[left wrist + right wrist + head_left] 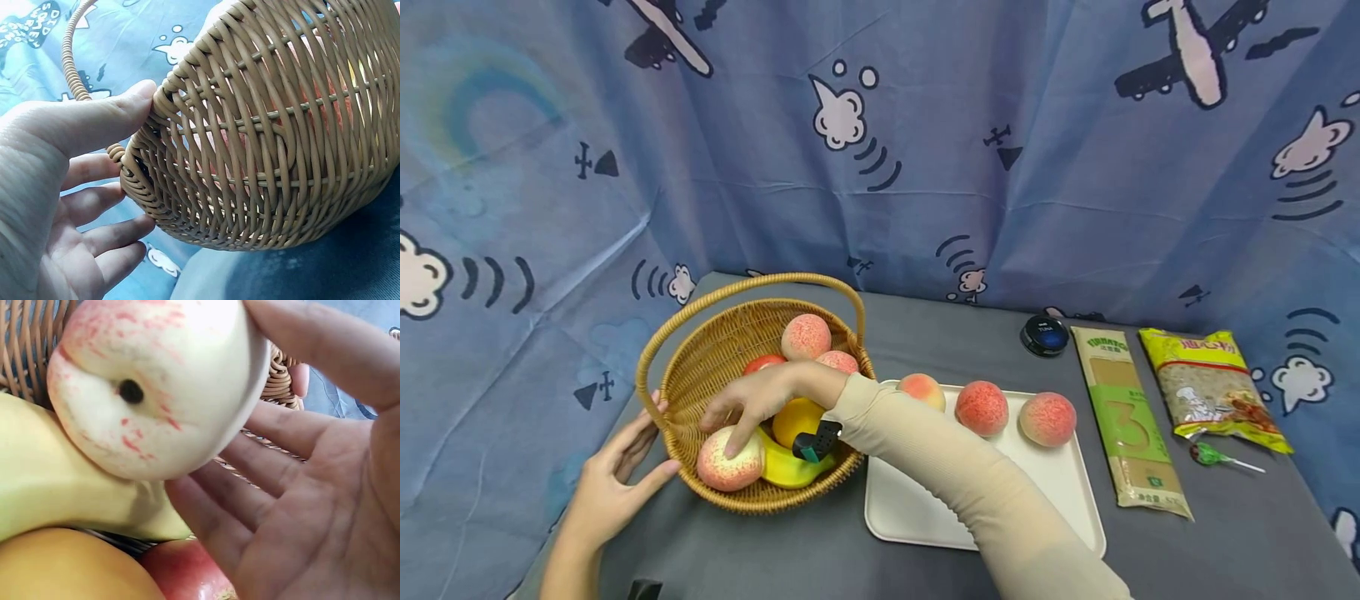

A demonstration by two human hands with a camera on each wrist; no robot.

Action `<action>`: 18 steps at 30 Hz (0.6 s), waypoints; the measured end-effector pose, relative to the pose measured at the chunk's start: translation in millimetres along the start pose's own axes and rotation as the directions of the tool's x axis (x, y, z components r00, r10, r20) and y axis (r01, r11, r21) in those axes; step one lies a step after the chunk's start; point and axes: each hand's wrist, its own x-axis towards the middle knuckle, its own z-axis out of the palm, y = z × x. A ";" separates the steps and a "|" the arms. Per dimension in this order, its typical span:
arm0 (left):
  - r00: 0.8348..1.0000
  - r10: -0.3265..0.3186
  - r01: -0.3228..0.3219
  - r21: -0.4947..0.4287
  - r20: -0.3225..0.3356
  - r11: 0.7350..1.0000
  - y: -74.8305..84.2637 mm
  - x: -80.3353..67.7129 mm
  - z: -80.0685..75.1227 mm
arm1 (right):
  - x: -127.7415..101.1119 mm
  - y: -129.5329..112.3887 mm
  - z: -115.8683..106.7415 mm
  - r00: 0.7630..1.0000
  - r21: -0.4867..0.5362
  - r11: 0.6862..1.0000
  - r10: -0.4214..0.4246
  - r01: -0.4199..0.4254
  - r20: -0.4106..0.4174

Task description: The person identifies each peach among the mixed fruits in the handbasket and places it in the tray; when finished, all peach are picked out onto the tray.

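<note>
Right hand point(758, 398) fingers rest loosely on pale peach point(730, 460), basket point(700, 367) 6 o'clock; left hand point(617, 467), fingers straight, steadies rim. I count three peaches point(982, 407) left on tray point(917, 508).

Pale peach point(728, 461) in wicker basket point(700, 367)
Peach: cream with red flecks, dark stem pit visible, lying at the basket's near rim against a yellow banana point(790, 468). Basket: round, woven, upright, hoop handle raised.

Left hand point(617, 467) and right hand point(760, 400), fingers straight.
</note>
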 end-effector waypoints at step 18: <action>0.999 0.036 -0.036 0.000 0.002 0.999 2.0 1.1 0.3 | -9.2 -7.1 0.7 0.998 -0.080 0.997 -0.025 0.020 -0.061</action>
